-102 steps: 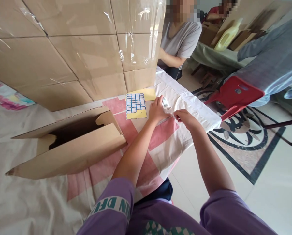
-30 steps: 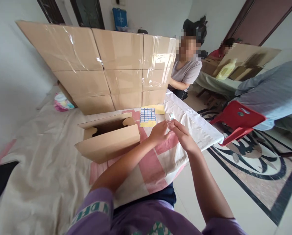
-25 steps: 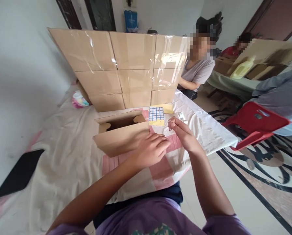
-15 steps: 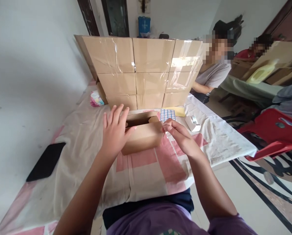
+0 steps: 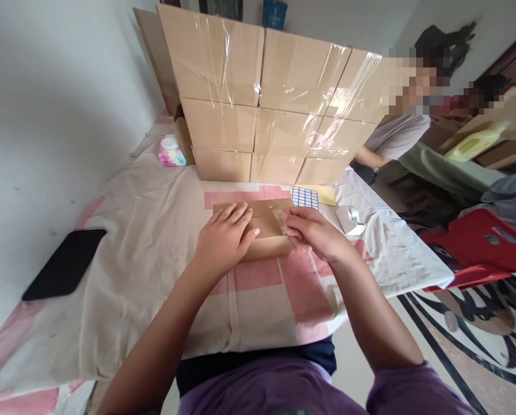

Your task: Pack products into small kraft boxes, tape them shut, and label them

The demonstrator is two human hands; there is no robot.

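Observation:
A small brown cardboard box (image 5: 264, 249) lies on the tablecloth in front of me, its top flaps folded down. My left hand (image 5: 230, 233) rests flat on the left part of the lid with its fingers stretched out. At the box's right end, my right hand (image 5: 307, 227) pinches a strip of clear tape (image 5: 280, 219), which reaches onto the lid. Just beyond the box lies a sheet of blue-bordered labels (image 5: 305, 197). A white tape dispenser (image 5: 350, 220) stands to the right of my right hand.
A wall of stacked, taped cardboard boxes (image 5: 284, 129) rises at the back of the table. A colourful tissue pack (image 5: 171, 151) sits beside it, and a black tablet-like slab (image 5: 65, 264) lies at left. A co-worker (image 5: 402, 138) and a red chair (image 5: 482, 242) are at right.
The box top, open before, is now shut. My left hand has moved right onto the lid, and the tape in my right hand has come over the box's right end. The view has tilted down.

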